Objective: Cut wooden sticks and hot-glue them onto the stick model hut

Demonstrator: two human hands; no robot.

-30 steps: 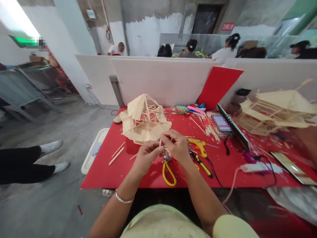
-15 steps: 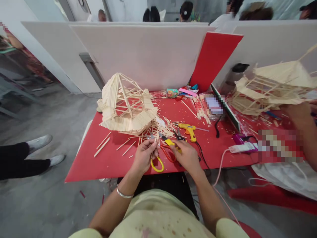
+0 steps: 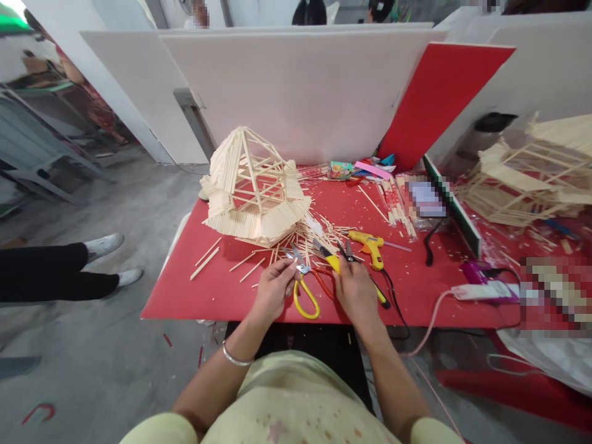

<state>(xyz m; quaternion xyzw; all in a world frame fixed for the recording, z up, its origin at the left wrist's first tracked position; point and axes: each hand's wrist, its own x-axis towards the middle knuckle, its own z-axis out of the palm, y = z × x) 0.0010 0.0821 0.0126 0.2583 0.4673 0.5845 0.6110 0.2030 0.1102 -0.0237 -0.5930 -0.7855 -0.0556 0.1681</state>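
Note:
On the red table (image 3: 185, 302), my left hand (image 3: 272, 288) is closed in a pinch beside the yellow-and-red-handled scissors (image 3: 306, 305). Whatever its fingertips hold is too small to make out. My right hand (image 3: 358, 293) lies with curled fingers over a yellow utility knife (image 3: 332, 261), whose black tail end shows past the palm. Black-handled cutters (image 3: 348, 251) are right at its fingertips. Which tool it grips, if any, is hidden. Beyond my left hand stands a model of thin wooden sticks (image 3: 259, 203), with an open-framed roof and slatted eaves.
Loose sticks (image 3: 296, 237) are scattered in front of the model. A yellow glue gun (image 3: 370, 243) with a black cord lies right of the cutters. White boards (image 3: 296, 92) and a red board (image 3: 444, 98) stand behind. Another stick model (image 3: 504, 179) is at the right.
The view has shifted, so the table things sit farther right. My right hand's fingertips have drawn back along the knife, nearer the black-handled cutters. My left hand keeps its pinch.

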